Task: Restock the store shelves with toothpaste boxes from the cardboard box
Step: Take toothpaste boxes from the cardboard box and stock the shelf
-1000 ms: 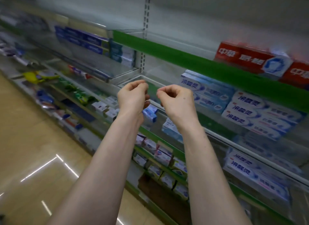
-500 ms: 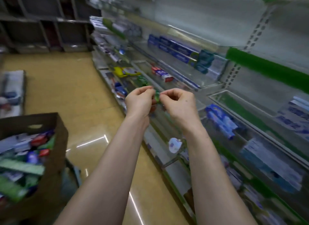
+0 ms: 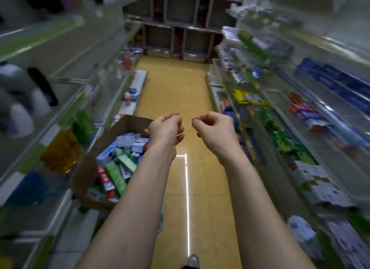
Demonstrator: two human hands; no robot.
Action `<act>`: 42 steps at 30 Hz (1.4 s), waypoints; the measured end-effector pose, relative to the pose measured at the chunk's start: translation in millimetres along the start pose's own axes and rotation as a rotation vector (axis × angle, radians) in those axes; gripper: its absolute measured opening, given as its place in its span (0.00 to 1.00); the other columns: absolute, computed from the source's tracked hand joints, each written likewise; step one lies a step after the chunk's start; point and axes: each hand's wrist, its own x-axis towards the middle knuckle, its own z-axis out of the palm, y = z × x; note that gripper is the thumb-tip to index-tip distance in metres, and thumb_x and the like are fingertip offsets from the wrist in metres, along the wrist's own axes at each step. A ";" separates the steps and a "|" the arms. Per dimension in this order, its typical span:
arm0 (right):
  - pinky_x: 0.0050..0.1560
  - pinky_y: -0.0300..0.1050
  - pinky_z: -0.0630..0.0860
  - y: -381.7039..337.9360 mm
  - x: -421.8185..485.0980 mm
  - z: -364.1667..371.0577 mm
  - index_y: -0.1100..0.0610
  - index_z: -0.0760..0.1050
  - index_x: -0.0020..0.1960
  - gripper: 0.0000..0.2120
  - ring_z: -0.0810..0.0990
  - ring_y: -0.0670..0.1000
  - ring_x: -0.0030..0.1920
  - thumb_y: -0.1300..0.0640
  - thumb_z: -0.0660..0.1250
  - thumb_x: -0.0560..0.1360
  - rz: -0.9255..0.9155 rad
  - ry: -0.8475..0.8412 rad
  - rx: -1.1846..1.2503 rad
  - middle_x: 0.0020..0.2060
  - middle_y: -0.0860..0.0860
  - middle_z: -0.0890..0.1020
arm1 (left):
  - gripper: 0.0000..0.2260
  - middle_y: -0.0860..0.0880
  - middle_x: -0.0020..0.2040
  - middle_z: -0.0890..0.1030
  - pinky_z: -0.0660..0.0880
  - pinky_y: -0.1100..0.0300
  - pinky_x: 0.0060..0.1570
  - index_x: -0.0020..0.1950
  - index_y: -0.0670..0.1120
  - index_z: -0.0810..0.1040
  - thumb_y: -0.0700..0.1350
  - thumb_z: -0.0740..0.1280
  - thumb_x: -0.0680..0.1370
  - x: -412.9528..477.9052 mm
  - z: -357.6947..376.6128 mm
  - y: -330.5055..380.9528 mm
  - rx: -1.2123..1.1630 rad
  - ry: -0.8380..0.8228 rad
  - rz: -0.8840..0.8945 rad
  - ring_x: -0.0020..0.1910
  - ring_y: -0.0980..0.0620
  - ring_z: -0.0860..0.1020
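An open cardboard box [image 3: 91,166] stands in the aisle at lower left, filled with several toothpaste boxes [image 3: 118,168] in green, red, white and blue. My left hand [image 3: 166,128] is raised over the box's right side, fingers curled, nothing in it. My right hand [image 3: 215,128] is raised beside it over the aisle floor, fingers curled against the thumb, also holding nothing. The shelves on the right [image 3: 284,116] carry red toothpaste boxes [image 3: 302,110] and blue ones [image 3: 332,80]. The picture is blurred by motion.
Shelves on the left [image 3: 52,112] hold bottles and coloured packs. The yellow aisle floor [image 3: 180,88] runs ahead to a dark shelf unit [image 3: 180,28] at the far end. A shoe tip [image 3: 192,261] shows at the bottom edge.
The view has swung left, from facing the right-hand shelves to looking down the aisle. The cardboard box has come into view at the left. Both hands stay raised and curled, now slightly apart.
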 end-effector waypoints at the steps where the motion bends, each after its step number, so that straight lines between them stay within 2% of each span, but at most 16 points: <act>1: 0.50 0.49 0.79 -1.5 9.0 13.3 0.49 0.79 0.40 0.05 0.80 0.47 0.42 0.56 0.67 0.75 -0.007 -0.039 0.010 0.37 0.45 0.81 | 0.06 0.50 0.32 0.74 0.70 0.63 0.27 0.45 0.46 0.78 0.36 0.64 0.76 10.6 -10.0 3.4 -0.010 0.039 -0.002 0.28 0.56 0.72; 6: 0.45 0.51 0.77 -2.9 59.5 75.4 0.51 0.78 0.34 0.09 0.78 0.48 0.36 0.58 0.68 0.73 -0.023 -0.208 0.064 0.31 0.46 0.79 | 0.08 0.49 0.31 0.73 0.70 0.65 0.26 0.42 0.47 0.77 0.36 0.64 0.77 66.0 -48.7 17.8 -0.021 0.194 0.000 0.26 0.56 0.70; 8: 0.47 0.54 0.80 -1.6 84.0 97.1 0.50 0.78 0.32 0.07 0.81 0.52 0.38 0.54 0.67 0.69 -0.007 -0.257 0.084 0.31 0.47 0.81 | 0.08 0.50 0.30 0.73 0.69 0.67 0.24 0.41 0.48 0.76 0.36 0.63 0.77 89.3 -57.5 23.9 -0.028 0.271 0.001 0.25 0.57 0.70; 10: 0.47 0.56 0.80 0.9 106.7 113.4 0.49 0.79 0.32 0.06 0.83 0.53 0.39 0.52 0.67 0.68 0.008 -0.309 0.089 0.31 0.47 0.82 | 0.08 0.50 0.29 0.73 0.70 0.67 0.24 0.41 0.48 0.76 0.36 0.64 0.77 111.2 -63.4 26.8 -0.033 0.338 -0.006 0.25 0.57 0.71; 13: 0.44 0.50 0.78 10.0 138.4 132.1 0.50 0.77 0.33 0.09 0.79 0.50 0.35 0.56 0.67 0.72 -0.012 -0.382 0.065 0.29 0.45 0.79 | 0.07 0.50 0.29 0.73 0.70 0.65 0.28 0.43 0.48 0.76 0.37 0.64 0.77 140.2 -69.9 22.9 -0.043 0.409 -0.040 0.26 0.57 0.71; 17: 0.46 0.51 0.77 22.5 164.5 160.0 0.51 0.78 0.36 0.08 0.80 0.50 0.40 0.56 0.67 0.74 -0.015 -0.490 0.037 0.33 0.46 0.80 | 0.06 0.50 0.33 0.73 0.71 0.62 0.31 0.45 0.48 0.76 0.38 0.64 0.78 166.3 -91.4 12.0 -0.066 0.514 -0.106 0.28 0.56 0.72; 20: 0.42 0.50 0.76 32.5 169.6 187.0 0.53 0.80 0.40 0.06 0.76 0.49 0.35 0.56 0.67 0.75 -0.002 -0.599 0.035 0.31 0.46 0.78 | 0.04 0.51 0.32 0.74 0.72 0.63 0.29 0.46 0.47 0.76 0.39 0.64 0.78 177.1 -116.1 2.1 -0.072 0.616 -0.173 0.27 0.57 0.73; 23: 0.43 0.52 0.77 41.6 169.1 217.0 0.52 0.77 0.36 0.08 0.75 0.49 0.34 0.56 0.67 0.75 0.018 -0.695 -0.004 0.30 0.46 0.77 | 0.07 0.52 0.23 0.75 0.70 0.62 0.32 0.41 0.46 0.74 0.39 0.64 0.78 183.7 -141.3 -9.6 -0.119 0.696 -0.264 0.30 0.56 0.71; 26: 0.46 0.53 0.77 53.3 166.1 247.9 0.51 0.74 0.33 0.11 0.77 0.52 0.37 0.56 0.66 0.75 0.065 -0.759 -0.063 0.32 0.49 0.78 | 0.11 0.54 0.16 0.71 0.69 0.62 0.33 0.37 0.46 0.71 0.38 0.63 0.78 192.0 -162.1 -22.6 -0.148 0.724 -0.338 0.25 0.56 0.72; 28: 0.45 0.53 0.78 62.3 161.1 266.8 0.52 0.76 0.36 0.10 0.79 0.55 0.40 0.55 0.65 0.75 0.096 -0.799 -0.097 0.35 0.51 0.80 | 0.11 0.53 0.16 0.71 0.69 0.62 0.34 0.36 0.46 0.71 0.38 0.63 0.78 199.1 -176.8 -32.1 -0.166 0.747 -0.380 0.23 0.57 0.72; 30: 0.44 0.53 0.77 73.1 154.0 285.3 0.56 0.79 0.42 0.08 0.80 0.56 0.41 0.55 0.64 0.76 0.138 -0.818 -0.130 0.38 0.55 0.82 | 0.11 0.53 0.16 0.71 0.69 0.62 0.34 0.36 0.45 0.71 0.38 0.64 0.78 208.7 -193.9 -42.4 -0.170 0.750 -0.435 0.29 0.56 0.71; 33: 0.42 0.50 0.76 90.6 141.7 314.5 0.58 0.78 0.45 0.09 0.79 0.55 0.40 0.54 0.63 0.77 0.210 -0.864 -0.200 0.39 0.55 0.81 | 0.10 0.51 0.22 0.74 0.70 0.61 0.33 0.37 0.46 0.72 0.39 0.63 0.79 225.4 -220.6 -56.8 -0.155 0.738 -0.518 0.32 0.56 0.70; 35: 0.47 0.50 0.77 103.0 134.6 332.8 0.54 0.77 0.43 0.06 0.80 0.55 0.44 0.54 0.64 0.76 0.273 -0.877 -0.237 0.42 0.53 0.82 | 0.10 0.50 0.32 0.73 0.70 0.61 0.33 0.38 0.46 0.71 0.39 0.63 0.79 236.2 -234.6 -65.1 -0.142 0.727 -0.558 0.32 0.56 0.70; 38: 0.51 0.52 0.78 121.5 122.5 369.2 0.50 0.74 0.39 0.06 0.81 0.57 0.48 0.57 0.66 0.75 0.379 -0.878 -0.273 0.46 0.54 0.83 | 0.09 0.49 0.35 0.71 0.70 0.61 0.35 0.38 0.46 0.71 0.39 0.63 0.79 255.1 -258.8 -77.9 -0.128 0.720 -0.615 0.33 0.56 0.70; 40: 0.50 0.50 0.77 134.0 112.0 389.8 0.51 0.76 0.43 0.03 0.81 0.58 0.49 0.58 0.66 0.74 0.433 -0.894 -0.300 0.46 0.54 0.82 | 0.09 0.49 0.37 0.72 0.71 0.60 0.35 0.38 0.45 0.71 0.38 0.63 0.79 266.3 -273.6 -89.8 -0.109 0.707 -0.665 0.34 0.55 0.70; 42: 0.52 0.47 0.75 147.9 100.6 407.2 0.54 0.79 0.51 0.07 0.80 0.58 0.51 0.58 0.67 0.73 0.486 -0.906 -0.325 0.50 0.56 0.83 | 0.08 0.47 0.42 0.74 0.73 0.57 0.39 0.39 0.44 0.71 0.38 0.63 0.78 274.7 -286.8 -100.9 -0.100 0.708 -0.718 0.35 0.55 0.71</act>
